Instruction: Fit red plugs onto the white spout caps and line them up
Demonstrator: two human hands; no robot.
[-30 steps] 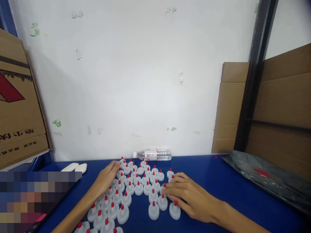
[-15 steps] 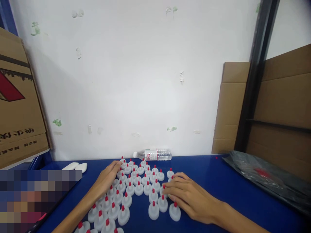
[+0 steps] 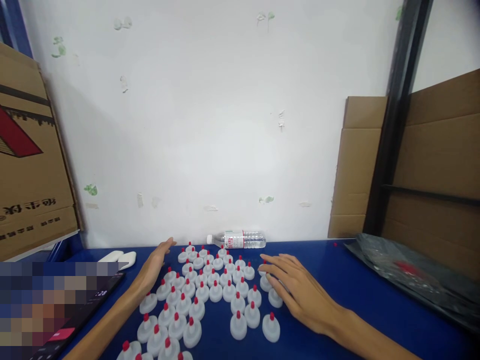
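Observation:
Many small translucent white pieces with rounded bases and red tips (image 3: 215, 291) stand upright in a cluster on the blue table (image 3: 150, 356). On the cluster's left side, my left hand (image 3: 154, 264) is open and raised edge-on, apart from the nearest pieces, with nothing in it. Across from it, my right hand (image 3: 296, 287) is open, palm down with its fingers spread, over the right edge of the cluster. Its fingers partly hide several pieces, and I cannot tell whether they touch them. One white piece (image 3: 271, 328) stands just below this hand.
A clear water bottle (image 3: 240, 239) lies on its side by the wall. White rounded objects (image 3: 126, 260) and a dark, partly blurred screen (image 3: 93, 305) are at left. A printed cardboard box (image 3: 33, 175) stands beyond. A grey plastic bag (image 3: 405, 280) and cardboard (image 3: 354, 170) are at right.
My left hand has moved left, off the cluster, uncovering more pieces. My right hand has lifted slightly and its fingers have spread, showing pieces that were hidden beneath it.

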